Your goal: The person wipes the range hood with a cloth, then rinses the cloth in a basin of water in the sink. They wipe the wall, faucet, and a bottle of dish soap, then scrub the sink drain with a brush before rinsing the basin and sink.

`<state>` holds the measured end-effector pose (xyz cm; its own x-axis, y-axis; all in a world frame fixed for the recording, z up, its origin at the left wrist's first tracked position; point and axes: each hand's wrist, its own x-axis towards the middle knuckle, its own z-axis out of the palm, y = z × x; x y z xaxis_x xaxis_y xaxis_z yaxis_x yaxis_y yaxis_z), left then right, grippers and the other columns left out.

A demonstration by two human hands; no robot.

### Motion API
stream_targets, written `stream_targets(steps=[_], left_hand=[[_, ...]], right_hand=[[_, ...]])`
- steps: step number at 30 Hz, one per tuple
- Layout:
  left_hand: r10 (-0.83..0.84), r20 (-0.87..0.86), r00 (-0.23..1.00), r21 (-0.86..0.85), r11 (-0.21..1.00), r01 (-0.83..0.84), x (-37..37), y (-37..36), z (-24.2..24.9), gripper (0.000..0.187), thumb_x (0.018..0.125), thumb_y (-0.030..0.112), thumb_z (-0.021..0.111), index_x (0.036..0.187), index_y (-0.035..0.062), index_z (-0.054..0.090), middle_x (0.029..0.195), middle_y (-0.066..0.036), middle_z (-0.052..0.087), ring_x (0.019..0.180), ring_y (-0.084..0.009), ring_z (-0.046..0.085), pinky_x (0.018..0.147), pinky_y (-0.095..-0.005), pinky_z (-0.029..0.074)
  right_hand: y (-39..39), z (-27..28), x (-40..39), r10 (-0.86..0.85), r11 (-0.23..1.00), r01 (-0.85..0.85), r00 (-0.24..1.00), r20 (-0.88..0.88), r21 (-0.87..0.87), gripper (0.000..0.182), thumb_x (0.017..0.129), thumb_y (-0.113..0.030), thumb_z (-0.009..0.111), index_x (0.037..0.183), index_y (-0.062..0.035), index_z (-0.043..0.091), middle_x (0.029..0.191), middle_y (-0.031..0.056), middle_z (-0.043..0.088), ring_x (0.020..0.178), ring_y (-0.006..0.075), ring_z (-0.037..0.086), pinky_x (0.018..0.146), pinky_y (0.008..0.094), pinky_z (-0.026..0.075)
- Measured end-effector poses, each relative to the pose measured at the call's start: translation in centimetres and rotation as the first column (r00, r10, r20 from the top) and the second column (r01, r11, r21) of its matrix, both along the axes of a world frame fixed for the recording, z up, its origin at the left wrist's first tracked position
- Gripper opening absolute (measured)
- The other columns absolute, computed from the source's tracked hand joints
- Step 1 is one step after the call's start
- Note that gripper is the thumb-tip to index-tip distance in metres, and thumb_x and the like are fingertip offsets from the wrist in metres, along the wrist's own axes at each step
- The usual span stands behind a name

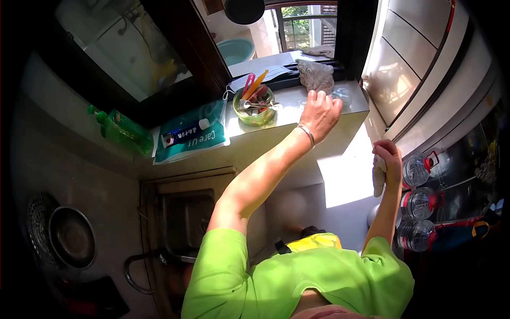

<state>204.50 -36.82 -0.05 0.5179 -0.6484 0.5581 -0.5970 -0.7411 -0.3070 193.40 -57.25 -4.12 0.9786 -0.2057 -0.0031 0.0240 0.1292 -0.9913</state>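
Note:
My left hand (320,115), with a bracelet at the wrist, is closed above the sunlit ledge. Whatever its curled fingers hold, if anything, is hidden. Just beyond it a crumpled grey rag (315,76) lies against the dark window frame, and a piece of clear plastic (341,97) is beside the rag. Lower and further right, my right hand (390,157) is closed around a pale grey cloth (379,176) that hangs down from the fingers. A green bowl (255,116) of small utensils stands on the ledge to the left of my left hand.
On the ledge (287,119) lie a teal "Care U!" packet (215,143), a blue tube (186,133) and a face mask (265,73). A green bottle (127,132) stands left. Below are a sink (186,218), tap (139,271) and metal pan (73,237). Several water bottles (418,203) stand right.

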Motion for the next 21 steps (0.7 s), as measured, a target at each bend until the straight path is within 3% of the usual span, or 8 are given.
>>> stream_targets(steps=[4,6,10,12,14,16,18,21], left_hand=[[-0.181,0.011,0.983,-0.162,0.970,0.181,-1.8,1.5,3.4,0.015,0.066,0.009,0.055,0.081,0.0094,0.052,0.065,-0.004,0.050,0.069,-0.0199,0.050,0.067,-0.0331,0.036],[-0.124,0.053,0.991,-0.204,0.970,0.133,-1.2,2.6,7.3,0.025,0.064,0.006,0.057,0.089,0.0120,0.053,0.066,-0.003,0.051,0.072,-0.0194,0.052,0.066,-0.0328,0.037],[-0.185,0.088,0.979,-0.082,0.978,0.193,5.9,4.1,10.7,0.033,0.067,0.007,0.056,0.099,0.0152,0.053,0.072,-0.002,0.055,0.076,-0.0192,0.053,0.066,-0.0327,0.039],[-0.130,0.136,0.982,0.002,0.991,0.131,9.3,4.3,10.8,0.035,0.069,0.008,0.055,0.103,0.0154,0.053,0.074,-0.003,0.057,0.078,-0.0195,0.054,0.067,-0.0323,0.040],[-0.148,0.060,0.987,-0.043,0.988,0.151,11.3,4.2,10.6,0.035,0.070,0.008,0.052,0.105,0.0130,0.053,0.077,-0.007,0.057,0.077,-0.0238,0.056,0.066,-0.0355,0.045],[-0.154,0.047,0.987,-0.112,0.981,0.158,12.4,4.3,10.2,0.036,0.070,0.007,0.052,0.106,0.0115,0.052,0.079,-0.009,0.057,0.075,-0.0267,0.057,0.066,-0.0367,0.047],[-0.162,0.057,0.985,-0.103,0.980,0.168,13.2,4.3,9.6,0.036,0.071,0.007,0.051,0.107,0.0103,0.051,0.080,-0.010,0.057,0.075,-0.0281,0.057,0.066,-0.0374,0.047],[-0.217,-0.076,0.973,-0.107,0.972,0.208,13.0,4.5,9.1,0.036,0.070,0.005,0.051,0.106,0.0087,0.051,0.080,-0.012,0.056,0.075,-0.0288,0.056,0.066,-0.0377,0.046]], right_hand=[[-1.0,0.6,0.3,-0.059,0.996,0.055,0.997,0.046,0.071,0.011,0.073,-0.010,0.054,0.080,-0.0020,0.057,0.065,0.0005,0.053,0.054,0.0074,0.048,0.049,0.0188,0.037],[-1.1,1.6,0.8,-0.048,0.993,0.043,0.998,0.041,0.112,0.010,0.073,-0.010,0.054,0.079,-0.0027,0.057,0.065,0.0000,0.053,0.055,0.0068,0.048,0.050,0.0184,0.037],[-0.4,3.8,3.7,-0.029,0.985,0.041,0.997,0.069,-0.167,0.019,0.073,-0.013,0.057,0.088,-0.0011,0.059,0.069,0.0009,0.055,0.058,0.0070,0.050,0.053,0.0190,0.039],[0.6,5.8,7.0,0.096,0.963,-0.079,0.994,0.056,-0.259,0.024,0.075,-0.020,0.059,0.088,0.0002,0.061,0.071,0.0023,0.057,0.062,0.0077,0.053,0.056,0.0197,0.041],[2.4,8.3,10.9,0.178,0.892,-0.168,0.984,-0.015,-0.419,0.030,0.074,-0.028,0.061,0.080,0.0007,0.062,0.069,0.0044,0.058,0.064,0.0080,0.054,0.057,0.0199,0.042],[3.8,9.4,15.1,0.202,0.695,-0.370,0.924,-0.326,-0.616,0.037,0.071,-0.035,0.064,0.076,0.0016,0.063,0.067,0.0065,0.059,0.064,0.0093,0.055,0.059,0.0218,0.043],[4.8,7.4,18.5,0.237,0.533,-0.432,0.902,-0.362,-0.728,0.039,0.070,-0.036,0.063,0.077,0.0027,0.062,0.059,0.0056,0.056,0.056,0.0114,0.052,0.052,0.0238,0.041],[5.9,5.2,20.1,0.315,0.705,-0.386,0.922,-0.225,-0.595,0.031,0.071,-0.027,0.063,0.080,0.0029,0.061,0.067,0.0048,0.057,0.061,0.0125,0.053,0.057,0.0243,0.041]])
